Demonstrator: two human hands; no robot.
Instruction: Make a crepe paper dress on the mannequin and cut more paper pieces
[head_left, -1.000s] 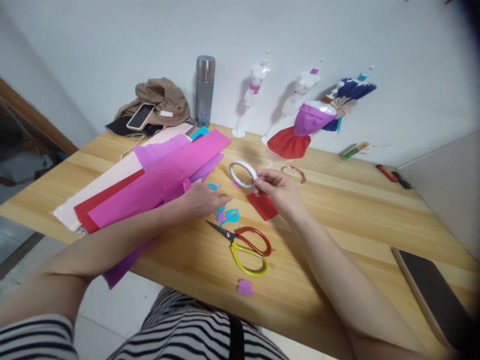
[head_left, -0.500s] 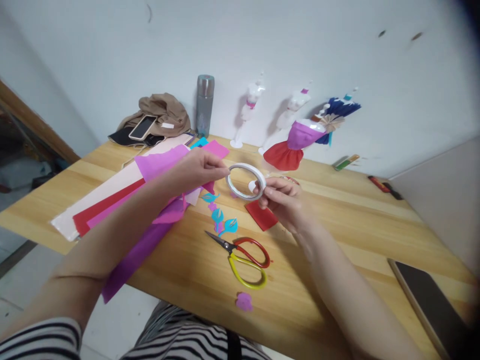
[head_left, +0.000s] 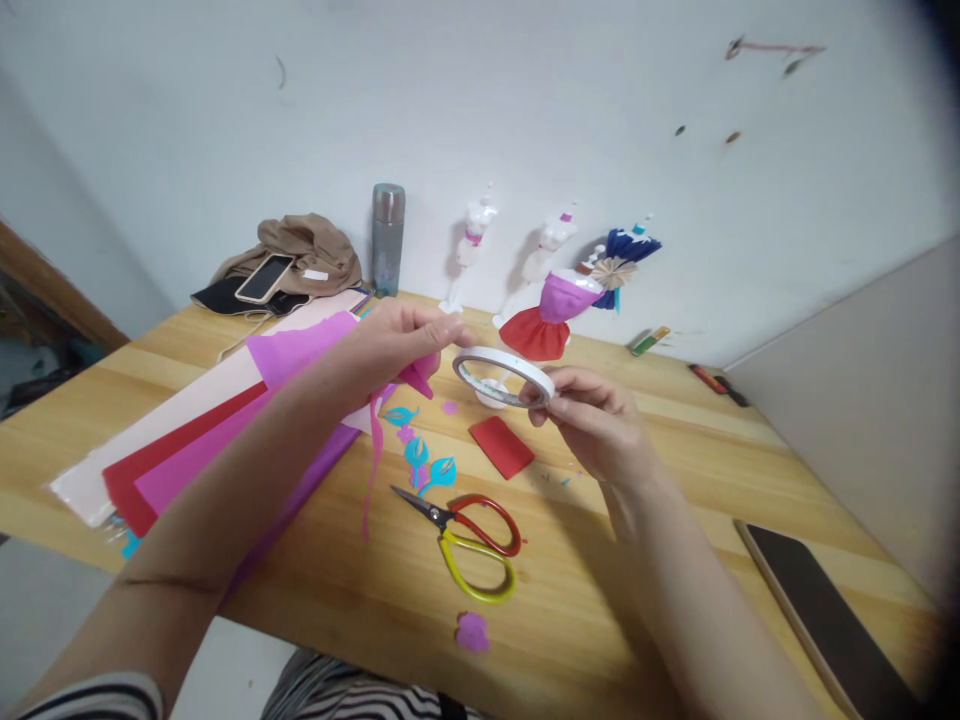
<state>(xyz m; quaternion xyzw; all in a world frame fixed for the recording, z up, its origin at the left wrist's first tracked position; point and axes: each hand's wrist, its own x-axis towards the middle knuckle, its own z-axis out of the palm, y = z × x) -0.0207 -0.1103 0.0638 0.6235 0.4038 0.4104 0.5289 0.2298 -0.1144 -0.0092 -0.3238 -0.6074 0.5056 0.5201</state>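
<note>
My right hand (head_left: 596, 420) pinches the right side of a roll of white tape (head_left: 517, 362), held tilted above the table. At the roll's upper left edge, my left hand (head_left: 409, 340) has its thumb and finger pressed together; whether a strip of tape is between them cannot be made out. Below lie blue leaf-shaped cutouts (head_left: 416, 453), a folded red piece (head_left: 501, 447) and scissors (head_left: 457, 540) with one red and one yellow handle. A purple flower cutout (head_left: 472, 632) is near the front edge.
Coloured sheets (head_left: 187, 420) lie at the left. Behind stand a grey flask (head_left: 388, 240) and several small dress forms, one in a purple top and red skirt (head_left: 536, 335). A brown cloth (head_left: 315, 250) is back left, a large phone (head_left: 817, 610) at right.
The view has shifted a little. The tape roll has turned to a flatter tilt, and my left fingertips have moved from its left side to just above its upper edge.
</note>
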